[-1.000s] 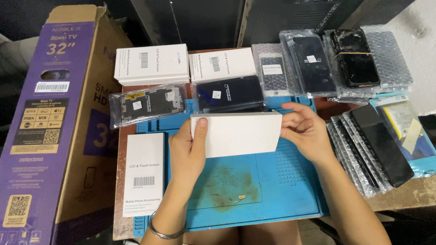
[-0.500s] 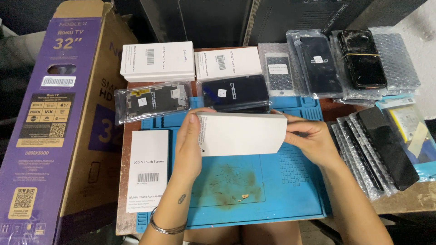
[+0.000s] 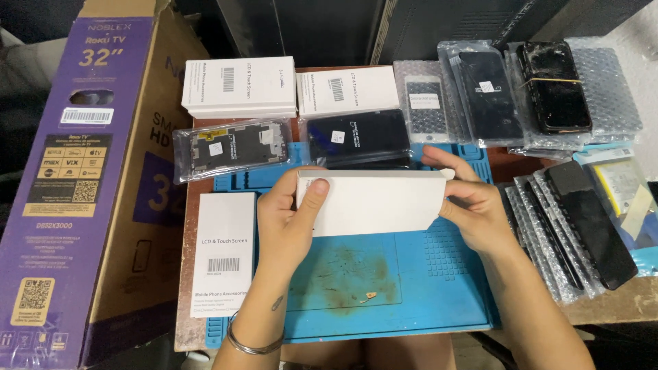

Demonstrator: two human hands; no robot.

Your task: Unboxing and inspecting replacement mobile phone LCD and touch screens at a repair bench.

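Observation:
I hold a flat white cardboard box [image 3: 373, 202] lengthwise over a blue work mat [image 3: 411, 288]. My left hand [image 3: 288, 219] grips its left end, thumb lying on the top face. My right hand [image 3: 469, 202] pinches the right end, fingers curled around the edge. The box is held level a little above the mat, its plain side up.
Another white box [image 3: 225, 253] lies left of the mat. Two white boxes [image 3: 240, 85] sit at the back, with bagged phone screens [image 3: 233, 147] and bubble-wrapped screens [image 3: 569, 226] to the right. A tall purple television carton [image 3: 75, 178] stands on the left.
The box has stayed in both hands and shifted slightly lower toward me. My left thumb now rests on its top face and my right fingers have closed around the right end.

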